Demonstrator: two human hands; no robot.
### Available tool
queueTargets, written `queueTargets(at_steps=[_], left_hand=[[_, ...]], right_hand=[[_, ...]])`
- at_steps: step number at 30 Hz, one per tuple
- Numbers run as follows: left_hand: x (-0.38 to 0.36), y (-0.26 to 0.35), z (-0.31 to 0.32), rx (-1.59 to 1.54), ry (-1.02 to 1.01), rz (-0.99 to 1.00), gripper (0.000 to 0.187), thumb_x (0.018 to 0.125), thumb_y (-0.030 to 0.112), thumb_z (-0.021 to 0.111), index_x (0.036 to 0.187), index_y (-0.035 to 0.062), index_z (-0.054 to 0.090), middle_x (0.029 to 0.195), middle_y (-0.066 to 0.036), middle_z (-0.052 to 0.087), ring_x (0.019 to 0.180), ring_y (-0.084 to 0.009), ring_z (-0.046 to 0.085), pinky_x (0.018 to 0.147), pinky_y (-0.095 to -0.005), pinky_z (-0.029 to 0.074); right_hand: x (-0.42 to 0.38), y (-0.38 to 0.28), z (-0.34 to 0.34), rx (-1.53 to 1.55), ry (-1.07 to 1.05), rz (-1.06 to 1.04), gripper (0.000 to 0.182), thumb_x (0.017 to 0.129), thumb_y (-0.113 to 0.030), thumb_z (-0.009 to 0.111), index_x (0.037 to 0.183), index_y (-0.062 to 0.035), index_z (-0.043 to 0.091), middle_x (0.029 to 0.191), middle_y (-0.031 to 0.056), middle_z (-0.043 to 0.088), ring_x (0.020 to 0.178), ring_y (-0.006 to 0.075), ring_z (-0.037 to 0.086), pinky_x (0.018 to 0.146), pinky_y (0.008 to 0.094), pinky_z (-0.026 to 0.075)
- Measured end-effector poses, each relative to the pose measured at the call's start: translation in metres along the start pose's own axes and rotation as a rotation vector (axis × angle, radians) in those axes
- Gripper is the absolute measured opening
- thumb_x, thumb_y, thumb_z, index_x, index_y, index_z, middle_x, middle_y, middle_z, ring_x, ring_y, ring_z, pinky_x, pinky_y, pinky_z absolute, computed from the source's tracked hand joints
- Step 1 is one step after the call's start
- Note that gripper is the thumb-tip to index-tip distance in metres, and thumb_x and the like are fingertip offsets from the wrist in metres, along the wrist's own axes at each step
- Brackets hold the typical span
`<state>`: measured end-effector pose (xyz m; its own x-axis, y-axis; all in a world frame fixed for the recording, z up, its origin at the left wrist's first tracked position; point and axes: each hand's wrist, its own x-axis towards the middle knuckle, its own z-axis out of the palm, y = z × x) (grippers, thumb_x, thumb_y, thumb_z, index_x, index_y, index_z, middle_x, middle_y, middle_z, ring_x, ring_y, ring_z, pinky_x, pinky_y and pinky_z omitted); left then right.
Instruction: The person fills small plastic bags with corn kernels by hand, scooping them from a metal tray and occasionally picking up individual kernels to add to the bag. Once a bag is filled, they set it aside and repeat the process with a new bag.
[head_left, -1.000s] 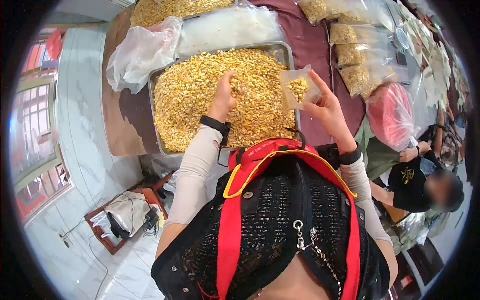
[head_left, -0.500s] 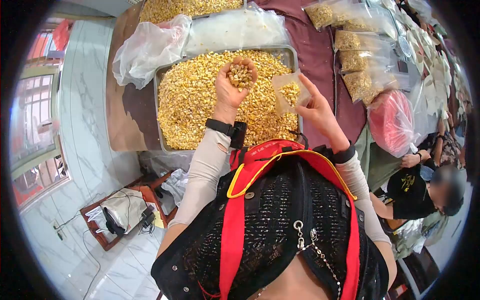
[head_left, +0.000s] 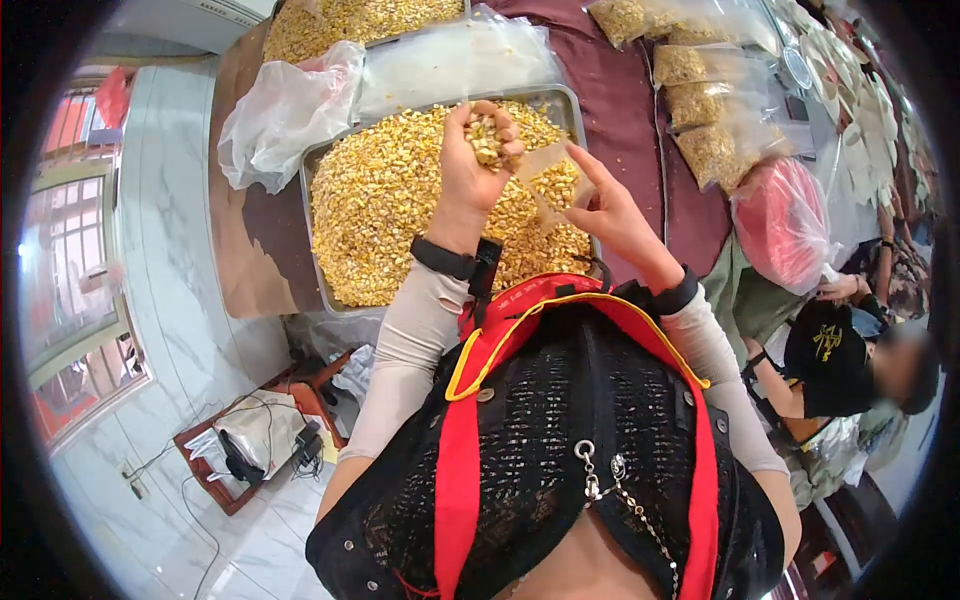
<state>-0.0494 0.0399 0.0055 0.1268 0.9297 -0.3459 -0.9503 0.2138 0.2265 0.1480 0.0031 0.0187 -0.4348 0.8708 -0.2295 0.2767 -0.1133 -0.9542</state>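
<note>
A wide metal tray (head_left: 578, 112) is heaped with small yellow, corn-like pieces (head_left: 385, 205). Over the heap, my left hand (head_left: 468, 180) is cupped palm up, fingers curled around a handful of the pieces (head_left: 486, 150). Just to its right, my right hand (head_left: 618, 218) pinches a small clear plastic bag (head_left: 545, 160) by its right side, between thumb and index finger. The bag's top edge is right at the fingertips of my left hand. Yellow pieces show through the clear plastic.
Filled bags (head_left: 712, 150) lie in a row on the maroon cloth (head_left: 625, 100) to the right, by a pink bundle in plastic (head_left: 780, 225). A crumpled plastic bag (head_left: 290, 115) sits at the tray's upper left. A second tray (head_left: 360, 40) is beyond. A person (head_left: 835, 360) works at the right.
My hands have come closer together. The small bag has moved left, up to my left hand, and tilted. My left fingers have curled further over the handful.
</note>
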Motion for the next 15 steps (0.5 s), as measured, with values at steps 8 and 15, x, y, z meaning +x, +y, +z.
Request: queueTargets(at_steps=[8,15], left_hand=[[-0.009,-0.036,0.030,0.569,-0.143,0.294,0.029,0.090,0.028,0.041,0.068,0.0090,0.042,0.062,-0.005,0.046,0.057,-0.0155,0.043,0.055,-0.0301,0.040],[-0.013,-0.041,0.043,0.482,-0.169,0.350,0.031,0.089,0.021,0.038,0.062,0.0070,0.041,0.055,-0.004,0.044,0.050,-0.0127,0.042,0.052,-0.0270,0.039]], right_hand=[[0.000,-0.006,0.000,-0.011,0.013,-0.056,0.074,0.068,0.004,0.055,0.136,-0.0041,0.028,0.125,0.0137,0.046,0.068,0.0092,0.052,0.061,0.0240,0.045],[0.002,-0.006,0.002,0.003,-0.002,-0.041,0.074,0.067,0.005,0.054,0.136,-0.0039,0.029,0.125,0.0138,0.046,0.068,0.0094,0.052,0.062,0.0240,0.045]])
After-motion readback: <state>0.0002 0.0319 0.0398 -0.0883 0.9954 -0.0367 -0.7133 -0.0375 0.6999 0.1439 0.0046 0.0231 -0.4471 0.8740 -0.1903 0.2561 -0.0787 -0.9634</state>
